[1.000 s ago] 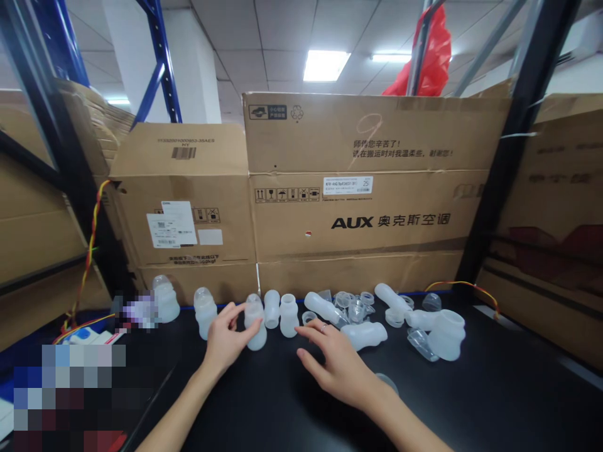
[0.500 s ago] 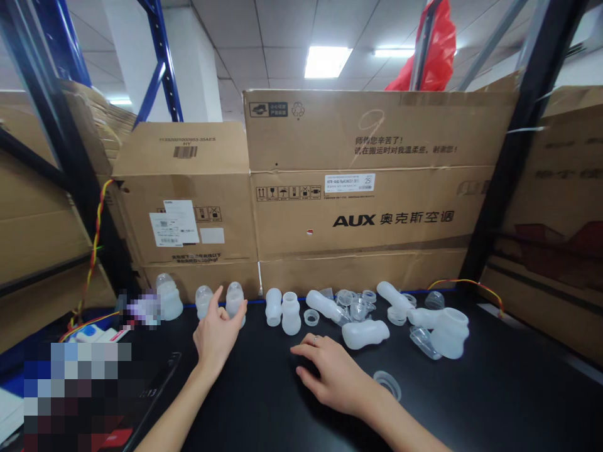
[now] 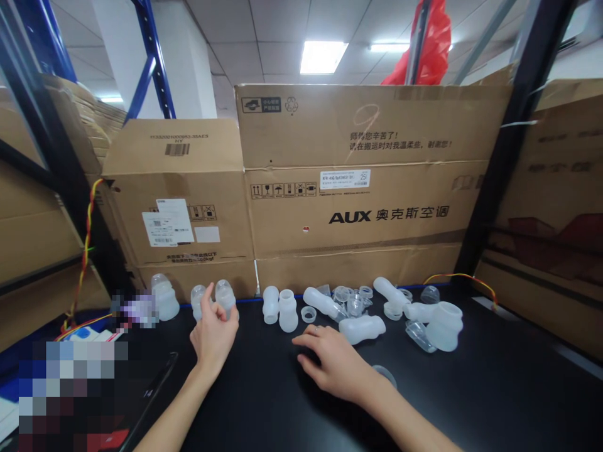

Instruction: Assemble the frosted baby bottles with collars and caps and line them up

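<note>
At the back left of the black table (image 3: 471, 402), in the head view, the left hand (image 3: 214, 333) reaches forward to a capped bottle (image 3: 225, 295). The bottle stands upright, long axis vertical, straight ahead of that hand and just short of the boxes (image 3: 292, 207). The fingers (image 3: 221, 312) curl against its lower half and touch it, but whether they truly grip it cannot be told. The left hand is far the nearer. The right hand (image 3: 330, 361) lies well apart to the right, palm down on the table, fingers loosely spread, holding nothing.

The bottle is small, of milky translucent plastic, with a clear domed cap. A twin (image 3: 198, 298) stands just beside it on the left, nearly touching, and a wider capped one (image 3: 164, 296) stands farther left. To its right stand two open bottles (image 3: 279, 307). Past them lie more bottles on their sides, among them a lying bottle (image 3: 362, 328) just beyond the right hand's fingertips. A loose ring (image 3: 387, 375) peeps out behind the right wrist.
</note>
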A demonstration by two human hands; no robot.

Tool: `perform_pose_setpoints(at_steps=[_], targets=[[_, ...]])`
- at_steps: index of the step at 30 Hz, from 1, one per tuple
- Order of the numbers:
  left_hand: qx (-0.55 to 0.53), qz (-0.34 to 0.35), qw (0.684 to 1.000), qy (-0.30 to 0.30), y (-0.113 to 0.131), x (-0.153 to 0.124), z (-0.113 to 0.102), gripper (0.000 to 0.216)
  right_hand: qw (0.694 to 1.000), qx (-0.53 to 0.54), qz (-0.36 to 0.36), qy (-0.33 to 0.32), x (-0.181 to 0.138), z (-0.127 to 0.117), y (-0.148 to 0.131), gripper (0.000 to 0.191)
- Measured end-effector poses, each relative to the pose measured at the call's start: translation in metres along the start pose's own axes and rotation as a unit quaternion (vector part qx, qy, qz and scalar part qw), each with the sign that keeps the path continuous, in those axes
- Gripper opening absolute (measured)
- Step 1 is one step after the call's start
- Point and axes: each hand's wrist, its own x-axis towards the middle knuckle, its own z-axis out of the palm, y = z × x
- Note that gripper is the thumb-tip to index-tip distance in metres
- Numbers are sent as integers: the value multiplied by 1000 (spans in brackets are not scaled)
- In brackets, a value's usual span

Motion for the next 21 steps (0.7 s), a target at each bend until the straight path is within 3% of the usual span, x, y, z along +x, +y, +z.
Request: perform_pose_setpoints(at_steps=[4,7,9,11,16,21], targets=[[-84,170,981,28,1,-14,9,68,990,-62,70,109,7,-17,23,29],[-92,315,944,-18,12,-32,14,60,964,-140,183,133,8,-37,49,31],[-80,366,925,-60,21,-42,16,60,944,-165,252,135,4,-49,68,33],[-65,386,916,-87,28,-48,18,59,927,-171,305,136,-2,-58,88,33],[-70,409,903,-110,32,-51,22,31,906,-151,381,102,-17,-61,127,29],[-72,365,924,-85,33,-50,26,53,908,-142,381,103,-19,-48,144,25]])
